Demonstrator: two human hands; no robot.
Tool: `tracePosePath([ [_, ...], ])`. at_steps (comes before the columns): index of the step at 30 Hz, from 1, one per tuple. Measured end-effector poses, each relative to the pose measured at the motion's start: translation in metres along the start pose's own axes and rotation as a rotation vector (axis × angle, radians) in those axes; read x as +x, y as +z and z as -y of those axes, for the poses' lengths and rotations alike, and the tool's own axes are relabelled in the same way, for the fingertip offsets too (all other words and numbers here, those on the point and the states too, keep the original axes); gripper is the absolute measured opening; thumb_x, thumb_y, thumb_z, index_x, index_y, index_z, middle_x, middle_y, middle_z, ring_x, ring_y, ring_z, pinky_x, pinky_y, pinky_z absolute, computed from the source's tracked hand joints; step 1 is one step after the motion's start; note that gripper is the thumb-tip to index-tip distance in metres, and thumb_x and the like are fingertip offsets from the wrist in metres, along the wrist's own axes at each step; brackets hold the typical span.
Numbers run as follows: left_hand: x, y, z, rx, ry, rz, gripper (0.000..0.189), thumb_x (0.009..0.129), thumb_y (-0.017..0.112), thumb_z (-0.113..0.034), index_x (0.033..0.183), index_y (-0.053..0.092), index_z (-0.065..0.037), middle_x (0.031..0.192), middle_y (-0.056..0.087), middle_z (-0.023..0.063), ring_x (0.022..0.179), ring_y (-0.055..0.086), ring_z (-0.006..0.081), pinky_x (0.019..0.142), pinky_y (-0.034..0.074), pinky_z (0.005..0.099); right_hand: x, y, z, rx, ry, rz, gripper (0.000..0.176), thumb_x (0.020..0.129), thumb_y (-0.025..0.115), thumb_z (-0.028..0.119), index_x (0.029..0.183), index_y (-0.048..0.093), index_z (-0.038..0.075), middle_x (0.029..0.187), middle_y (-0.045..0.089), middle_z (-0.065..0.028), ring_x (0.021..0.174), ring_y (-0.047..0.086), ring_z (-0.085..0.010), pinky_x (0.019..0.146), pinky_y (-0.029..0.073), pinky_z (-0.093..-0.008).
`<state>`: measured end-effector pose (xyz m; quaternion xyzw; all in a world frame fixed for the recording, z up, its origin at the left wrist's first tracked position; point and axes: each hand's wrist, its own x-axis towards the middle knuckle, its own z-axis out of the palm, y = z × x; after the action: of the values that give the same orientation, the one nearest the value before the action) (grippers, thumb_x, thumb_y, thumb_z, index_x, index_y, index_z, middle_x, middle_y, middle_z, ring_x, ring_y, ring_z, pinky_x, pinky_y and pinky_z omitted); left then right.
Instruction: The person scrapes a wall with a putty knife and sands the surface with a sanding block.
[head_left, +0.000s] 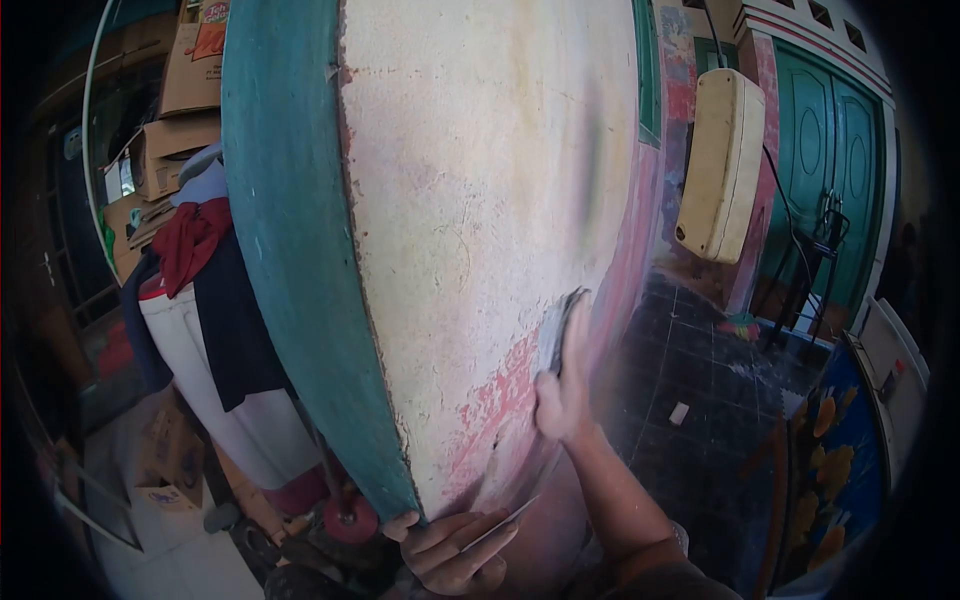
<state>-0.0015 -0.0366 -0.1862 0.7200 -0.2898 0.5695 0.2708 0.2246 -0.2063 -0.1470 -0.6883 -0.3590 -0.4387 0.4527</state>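
A cream-painted wall (450, 200) with a flaking pink patch stands right in front of me. My right hand (570, 370) presses a grey piece of sandpaper (550, 335) flat against it, fingers pointing up. Lower down, my left hand (455, 550) is at the wall's bottom end, beside the teal frame (290, 220), its thumb by the frame's lower tip. Between its fingers is a thin flat piece with a pale edge (505, 522); its kind I cannot tell.
On the left are cardboard boxes (190, 70) and a white container (215, 370) draped with clothes. To the right hang a yellowed casing (720, 165) and its cable, near green doors (825, 140) and a black stool (810, 270). A small pale block (679, 413) lies on dark tiles.
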Motion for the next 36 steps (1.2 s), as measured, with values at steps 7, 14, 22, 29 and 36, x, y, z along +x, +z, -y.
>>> tracePosePath([
  [7, 0.006, -0.006, 0.0, 0.088, 0.062, 0.011, 0.033, 0.103, 0.055, -0.015, 0.093, 0.085, -0.002, 0.095, 0.082, 0.0108, 0.088, 0.08, 0.0298, 0.093, 0.066, 0.0514, 0.019, -0.005, 0.025, 0.351, 0.182, -0.06, 0.073, 0.115, 0.027, 0.033, 0.17, 0.008, -0.012, 0.179, 0.01, -0.0308, 0.168, 0.009, -0.0363, 0.135, 0.007, -0.0412],
  [14, -0.01, 0.003, 0.007, 0.151, 0.039, -0.013, 0.031, 0.102, 0.055, -0.027, 0.11, 0.084, -0.018, 0.1, 0.084, -0.0042, 0.086, 0.074, 0.0092, 0.118, 0.032, 0.0445, 0.002, 0.002, -0.017, 0.086, 0.124, -0.04, 0.079, 0.109, 0.039, 0.028, 0.169, 0.009, -0.014, 0.178, 0.006, -0.0349, 0.168, 0.006, -0.0449, 0.135, 0.005, -0.0471],
  [22, 0.003, -0.004, 0.002, 0.138, 0.061, 0.017, 0.029, 0.103, 0.058, -0.022, 0.104, 0.085, -0.012, 0.1, 0.084, 0.0019, 0.089, 0.077, 0.0179, 0.106, 0.048, 0.0442, 0.006, 0.001, 0.027, 0.05, -0.036, 0.034, 0.084, 0.105, 0.044, 0.022, 0.168, 0.004, -0.016, 0.178, 0.002, -0.0361, 0.167, 0.002, -0.0463, 0.135, 0.002, -0.0496],
  [29, -0.007, 0.001, 0.0, 0.094, 0.019, -0.003, 0.029, 0.104, 0.059, -0.024, 0.104, 0.085, -0.013, 0.102, 0.084, 0.0015, 0.091, 0.078, 0.0181, 0.109, 0.046, 0.0445, -0.007, -0.002, -0.001, 0.091, 0.067, -0.006, 0.082, 0.108, 0.038, 0.025, 0.168, 0.0, -0.015, 0.179, 0.0, -0.033, 0.168, -0.003, -0.0429, 0.135, 0.0, -0.048],
  [36, -0.012, -0.001, 0.006, 0.201, 0.037, 0.058, 0.034, 0.101, 0.055, -0.033, 0.119, 0.083, -0.024, 0.103, 0.084, -0.0095, 0.088, 0.072, 0.0006, 0.13, 0.013, 0.0445, 0.004, 0.003, 0.029, -0.033, -0.159, 0.048, 0.086, 0.101, 0.048, 0.021, 0.17, 0.008, -0.012, 0.179, 0.004, -0.0342, 0.167, 0.005, -0.0463, 0.135, 0.004, -0.0537],
])
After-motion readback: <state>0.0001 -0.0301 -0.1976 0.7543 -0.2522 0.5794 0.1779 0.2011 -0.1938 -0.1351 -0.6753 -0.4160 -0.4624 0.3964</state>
